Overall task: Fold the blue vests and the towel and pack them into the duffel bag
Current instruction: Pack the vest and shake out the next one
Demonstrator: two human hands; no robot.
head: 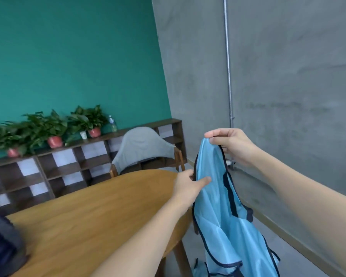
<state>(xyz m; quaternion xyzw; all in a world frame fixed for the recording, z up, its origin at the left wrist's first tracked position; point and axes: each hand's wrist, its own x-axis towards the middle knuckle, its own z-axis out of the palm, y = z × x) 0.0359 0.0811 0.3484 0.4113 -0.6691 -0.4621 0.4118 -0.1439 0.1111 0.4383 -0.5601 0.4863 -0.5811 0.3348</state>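
Note:
A light blue vest (224, 222) with dark trim hangs in the air past the right end of the wooden table (92, 214). My right hand (231, 145) pinches its top edge and holds it up. My left hand (188, 186) grips the vest's left trimmed edge lower down, thumb lying on the cloth. More blue cloth (200, 270) shows near the floor below it. A dark bag (2, 246), seen only in part, sits at the table's left end. No towel is in view.
A grey chair (144, 148) stands behind the table. A low wooden shelf (72, 166) with potted plants (54, 128) and a water bottle (112, 123) runs along the green wall. A grey concrete wall with a metal pipe (228, 62) is at right.

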